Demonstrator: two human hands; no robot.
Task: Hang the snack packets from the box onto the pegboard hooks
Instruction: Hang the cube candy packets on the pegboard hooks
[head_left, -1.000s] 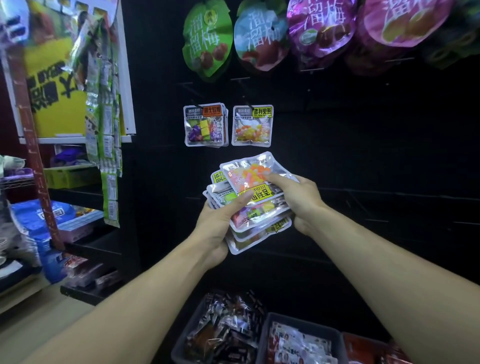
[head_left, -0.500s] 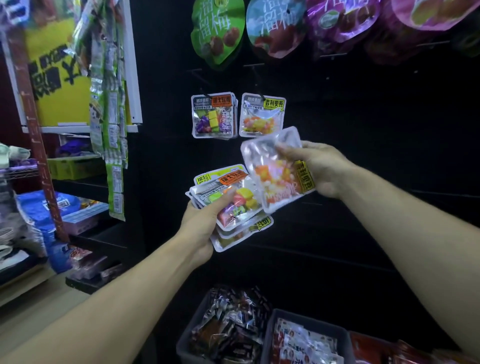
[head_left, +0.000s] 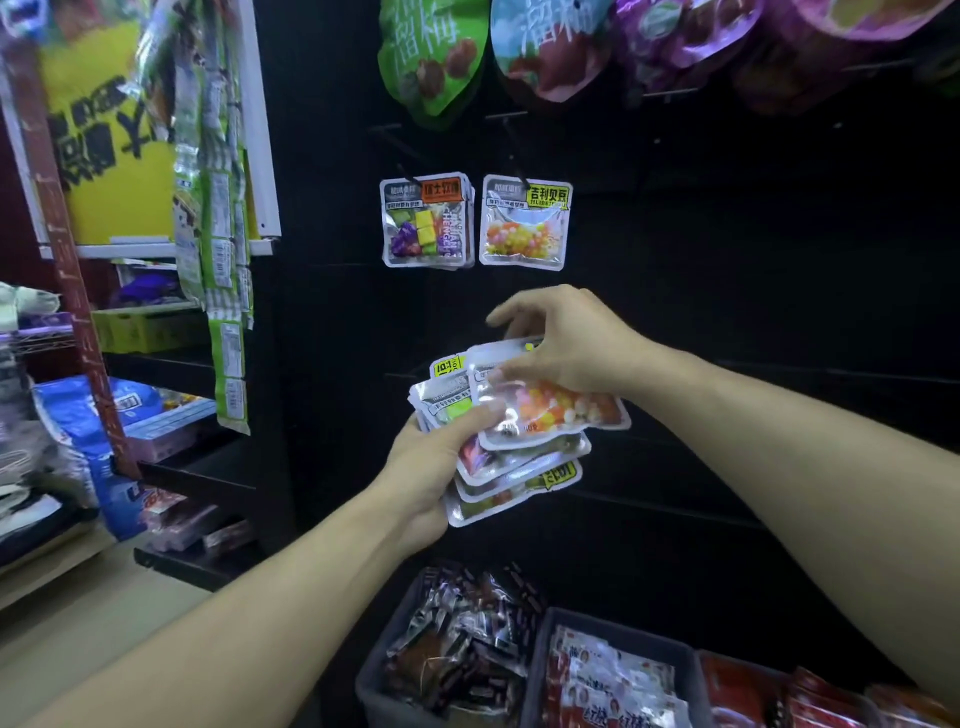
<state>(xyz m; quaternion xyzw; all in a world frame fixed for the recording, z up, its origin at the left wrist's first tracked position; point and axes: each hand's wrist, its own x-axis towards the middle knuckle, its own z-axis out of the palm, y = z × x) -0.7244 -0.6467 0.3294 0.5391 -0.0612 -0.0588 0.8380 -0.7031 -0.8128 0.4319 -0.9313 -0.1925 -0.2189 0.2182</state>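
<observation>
Bins (head_left: 540, 670) of wrapped snacks sit at the bottom, the right ones cut off by the frame edge. Pegboard (head_left: 727, 291) is black and so dark I can't make out most hooks. Two packets hang on it already, one with cube candy (head_left: 426, 221) and one with beans (head_left: 523, 223), with big pouches (head_left: 434, 52) above, tops cropped. Left of that are shelves (head_left: 171, 410) and a blurry yellow sign (head_left: 111, 135). Left hand (head_left: 434, 457) grips a fanned stack (head_left: 511, 467) in front of the board, thumb on top. Right hand (head_left: 566, 345) curls over the top packet (head_left: 550, 402), pinching its upper edge and hiding the label. Lower packets mostly hidden, can't count them.
</observation>
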